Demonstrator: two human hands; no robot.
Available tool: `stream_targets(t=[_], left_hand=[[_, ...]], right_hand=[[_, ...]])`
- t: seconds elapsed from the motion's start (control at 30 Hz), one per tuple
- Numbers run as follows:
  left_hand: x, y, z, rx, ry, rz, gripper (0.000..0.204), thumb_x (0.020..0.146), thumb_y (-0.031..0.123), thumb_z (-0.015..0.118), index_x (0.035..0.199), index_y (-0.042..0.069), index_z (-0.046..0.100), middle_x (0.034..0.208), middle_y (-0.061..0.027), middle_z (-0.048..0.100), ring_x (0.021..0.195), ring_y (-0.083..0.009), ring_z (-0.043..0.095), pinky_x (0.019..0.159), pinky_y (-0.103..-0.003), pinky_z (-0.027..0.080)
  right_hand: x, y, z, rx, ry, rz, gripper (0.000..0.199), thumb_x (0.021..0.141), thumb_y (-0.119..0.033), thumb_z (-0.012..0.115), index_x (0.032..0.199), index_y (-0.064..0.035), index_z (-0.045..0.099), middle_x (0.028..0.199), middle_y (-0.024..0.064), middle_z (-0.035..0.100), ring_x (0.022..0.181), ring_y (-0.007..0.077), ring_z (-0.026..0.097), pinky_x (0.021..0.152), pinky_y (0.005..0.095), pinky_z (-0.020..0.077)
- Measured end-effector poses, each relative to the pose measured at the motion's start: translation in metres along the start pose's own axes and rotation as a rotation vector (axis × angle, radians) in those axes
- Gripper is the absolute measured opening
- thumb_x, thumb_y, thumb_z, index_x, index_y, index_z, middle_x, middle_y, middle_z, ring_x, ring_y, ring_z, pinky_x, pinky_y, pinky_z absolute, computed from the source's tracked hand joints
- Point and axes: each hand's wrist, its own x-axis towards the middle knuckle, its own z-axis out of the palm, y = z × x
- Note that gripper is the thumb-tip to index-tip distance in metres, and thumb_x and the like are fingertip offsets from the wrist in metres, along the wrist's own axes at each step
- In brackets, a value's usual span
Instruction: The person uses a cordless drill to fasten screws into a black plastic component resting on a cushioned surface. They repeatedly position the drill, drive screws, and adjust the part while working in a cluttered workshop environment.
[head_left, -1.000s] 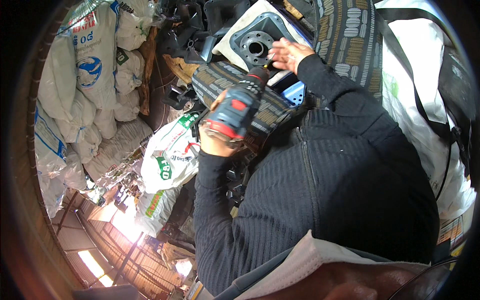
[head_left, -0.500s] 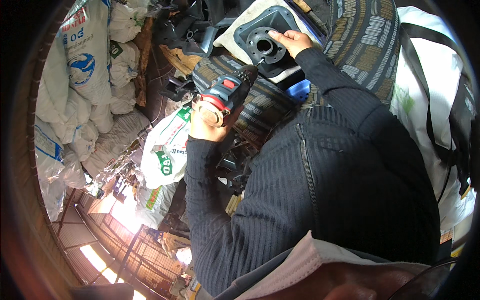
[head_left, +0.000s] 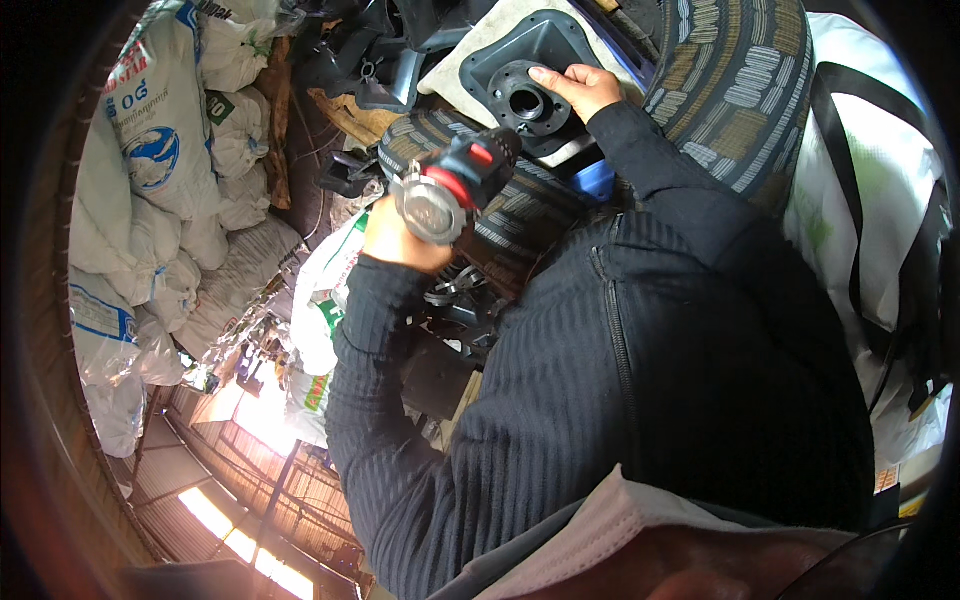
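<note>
In the upper middle, a dark, roughly square flanged housing (head_left: 545,42) lies on a pale board, with a round ring flange (head_left: 503,92) with a large centre hole and small bolt holes upon it. My right hand (head_left: 588,88) grips the ring's upper right side, thumb on its face and fingers bent. My left hand (head_left: 392,238) is wrapped round a cordless drill (head_left: 462,172) with a red collar. Its chuck points up toward the ring's lower left; I cannot make out the bit's tip.
Patterned, rounded cushions (head_left: 740,95) flank the board (head_left: 455,80). A blue object (head_left: 595,180) sits just below it. Dark plastic parts (head_left: 390,75) lie beyond. White sacks (head_left: 160,110) pile up at left; a large white bag with black straps (head_left: 815,180) stands at right.
My left hand and the drill have drawn back a little, down and left, and the drill has turned. My right hand stays on the ring.
</note>
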Motion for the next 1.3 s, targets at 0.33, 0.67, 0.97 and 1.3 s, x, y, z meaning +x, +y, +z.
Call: stream_targets(t=[0.33,0.67,0.97,1.3], left_hand=[[-0.007,0.011,0.018,0.079,0.06,0.086,0.041,0.073,0.012,0.071,0.112,0.005,0.062,0.105,-0.0149,0.066,0.099,-0.0318,0.063,0.087,-0.039,0.05],[-0.008,0.01,0.028,-0.095,0.103,-0.181,0.042,0.071,0.024,0.078,0.105,0.005,0.064,0.092,-0.0151,0.069,0.085,-0.0295,0.068,0.074,-0.038,0.054],[-0.057,0.072,0.037,-0.495,0.355,0.068,0.036,0.073,0.008,0.077,0.105,0.0,0.062,0.1,-0.0105,0.067,0.09,-0.0209,0.065,0.083,-0.033,0.05],[-0.056,0.08,0.059,-0.41,0.496,0.098,0.027,0.074,0.008,0.077,0.099,0.002,0.067,0.089,-0.0073,0.07,0.08,-0.0193,0.066,0.073,-0.033,0.052]], right_hand=[[-0.009,-0.007,-0.001,-0.063,0.032,0.006,0.05,0.076,-0.049,0.077,0.059,-0.0099,0.052,0.055,-0.0073,0.042,0.053,0.0044,0.037,0.049,0.0224,0.0335],[-0.004,-0.01,-0.004,-0.094,-0.021,-0.009,0.046,0.077,-0.054,0.073,0.068,-0.0117,0.058,0.053,-0.0068,0.04,0.043,0.0043,0.037,0.041,0.0208,0.0324],[-0.036,-0.029,-0.039,0.829,-0.446,0.025,0.046,0.091,0.007,0.032,0.134,0.0014,0.045,0.128,0.0158,0.054,0.122,0.0278,0.053,0.104,0.0403,0.0427],[-0.047,-0.029,-0.033,0.982,-0.477,0.085,0.042,0.091,0.01,0.04,0.132,0.004,0.045,0.129,0.0181,0.053,0.124,0.0288,0.051,0.106,0.0375,0.0427]])
